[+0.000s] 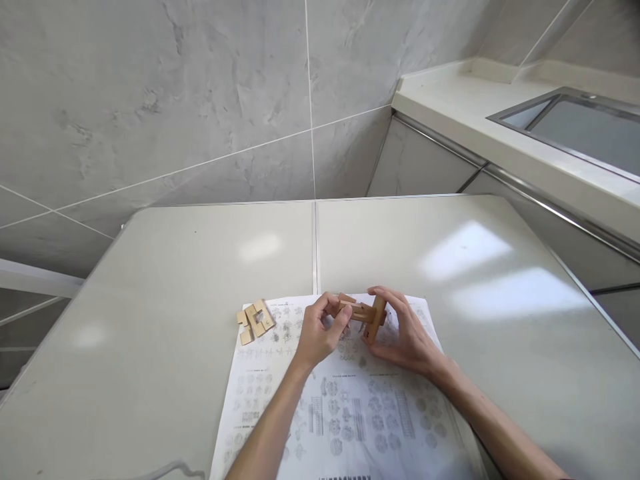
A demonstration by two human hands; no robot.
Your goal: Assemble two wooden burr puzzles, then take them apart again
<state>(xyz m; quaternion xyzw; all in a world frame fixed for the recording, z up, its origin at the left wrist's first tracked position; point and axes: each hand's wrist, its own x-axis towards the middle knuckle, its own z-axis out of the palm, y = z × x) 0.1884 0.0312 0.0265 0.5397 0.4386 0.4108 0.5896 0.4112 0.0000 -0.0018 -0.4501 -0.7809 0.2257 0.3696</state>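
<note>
Above the far part of a printed sheet, both hands hold a partly joined wooden interlocking puzzle point(361, 311). My left hand point(323, 330) pinches the puzzle's lengthwise bars at their left end between thumb and fingers. On the other side, my right hand point(404, 333) grips the crosswise bar point(376, 319) by its two ends, fingers on the far end and thumb on the near one. Parts of the joined bars are covered by the fingers. Several loose notched wooden pieces point(257, 321) lie together at the sheet's far left corner.
The large paper sheet point(320, 400), printed with small diagrams, lies on a pale glossy table point(165, 280) with a seam down its middle. A grey tiled wall point(225, 87) stands beyond. At the right is a white counter point(450, 100) with an inset sink point(575, 127).
</note>
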